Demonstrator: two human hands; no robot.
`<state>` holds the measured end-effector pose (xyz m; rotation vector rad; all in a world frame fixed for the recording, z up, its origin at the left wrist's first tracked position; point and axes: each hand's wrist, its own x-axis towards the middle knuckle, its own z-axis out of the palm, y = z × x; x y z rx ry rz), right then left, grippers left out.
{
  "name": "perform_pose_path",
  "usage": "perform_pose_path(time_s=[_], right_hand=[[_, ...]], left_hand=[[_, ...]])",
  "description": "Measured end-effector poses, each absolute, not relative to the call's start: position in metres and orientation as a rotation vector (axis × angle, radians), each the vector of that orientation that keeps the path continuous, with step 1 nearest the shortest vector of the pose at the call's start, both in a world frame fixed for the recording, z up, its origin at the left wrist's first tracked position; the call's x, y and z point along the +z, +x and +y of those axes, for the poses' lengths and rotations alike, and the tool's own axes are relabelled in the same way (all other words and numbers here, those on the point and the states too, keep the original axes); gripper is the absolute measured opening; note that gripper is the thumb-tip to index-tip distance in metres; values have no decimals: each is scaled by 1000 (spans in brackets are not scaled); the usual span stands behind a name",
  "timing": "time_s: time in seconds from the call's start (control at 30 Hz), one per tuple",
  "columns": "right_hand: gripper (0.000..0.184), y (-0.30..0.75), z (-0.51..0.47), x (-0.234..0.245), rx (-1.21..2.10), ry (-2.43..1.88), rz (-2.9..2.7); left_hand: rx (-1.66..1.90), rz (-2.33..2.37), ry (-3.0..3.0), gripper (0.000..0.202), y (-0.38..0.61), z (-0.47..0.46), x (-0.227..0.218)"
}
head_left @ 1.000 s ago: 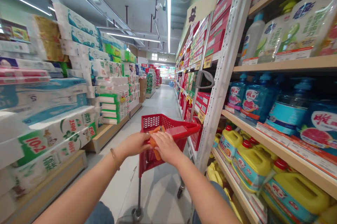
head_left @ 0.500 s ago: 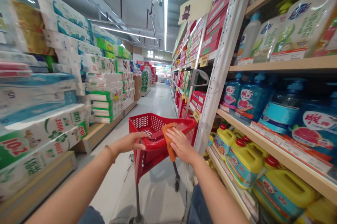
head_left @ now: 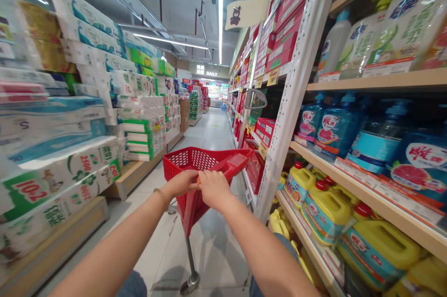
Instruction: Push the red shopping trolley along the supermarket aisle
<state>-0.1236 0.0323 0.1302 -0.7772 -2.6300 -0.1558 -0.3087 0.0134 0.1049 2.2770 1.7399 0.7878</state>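
A red plastic shopping cart (head_left: 237, 163) with a perforated basket stands in front of me in the aisle. My left hand (head_left: 180, 184) is closed on the near left corner of its rim, fingertips hidden behind the other hand. Right beside it, touching, my right hand (head_left: 213, 189) is closed over the same rim. A sliver of orange cloth (head_left: 199, 179) shows between the two hands; the rest of it is covered by my right fingers. Below the basket, a metal leg with a caster wheel (head_left: 190, 283) rests on the floor.
Stacked tissue packs (head_left: 66, 180) line the left side on low wooden platforms. Close on the right, a white perforated shelf post (head_left: 279, 143) stands by shelves of blue pump bottles (head_left: 331, 124) and yellow jugs (head_left: 314, 201). The tiled aisle floor (head_left: 209, 129) runs ahead between them.
My right hand has slid left along the cart rim with the orange cloth, up against my left hand. The cart has turned and shifted slightly left.
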Motion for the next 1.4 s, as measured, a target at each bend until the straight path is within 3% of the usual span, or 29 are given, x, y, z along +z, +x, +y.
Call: perform_pose_path(time_s=[0.17, 0.37, 0.7, 0.83, 1.03, 1.4], right_hand=[[30, -95, 61, 147, -103, -766, -2769], [30, -98, 73, 149, -214, -1042, -2696], [28, -141, 66, 113, -374, -1090, -2578], [23, -116, 78, 109, -375, -968, -2612], [25, -63, 105, 110, -294, -995, -2639], [24, -92, 85, 56, -192, -948, -2571]], left_hand=[[818, 1758, 2193, 48, -318, 18, 103], [657, 2088, 2140, 44, -318, 30, 82], [924, 1758, 2286, 38, -297, 43, 75], [842, 1789, 2303, 40, -298, 40, 69], [528, 2218, 1996, 41, -342, 15, 37], [689, 1970, 1997, 44, -302, 15, 11]])
